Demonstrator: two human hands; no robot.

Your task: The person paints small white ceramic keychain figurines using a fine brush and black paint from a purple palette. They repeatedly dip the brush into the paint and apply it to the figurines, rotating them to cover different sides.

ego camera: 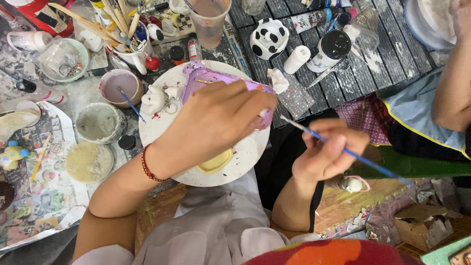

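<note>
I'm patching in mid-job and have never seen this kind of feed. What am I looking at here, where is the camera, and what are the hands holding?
There is no machine: this is one picture from a camera worn on a person's head, looking down at their own two bare hands.

The left hand, with a red bracelet at the wrist, grips a flat lilac piece that rests on a round white board. A yellow piece and small white figures also sit on that board.

The right hand holds a thin blue paintbrush, its tip pointing toward the lilac piece.

Around them on the paint-stained table are a bowl of lilac paint, a greyish bowl, a jar of brushes and sticks, a black-and-white spotted figure and paint bottles. The arm at the right edge belongs to another person.
</note>
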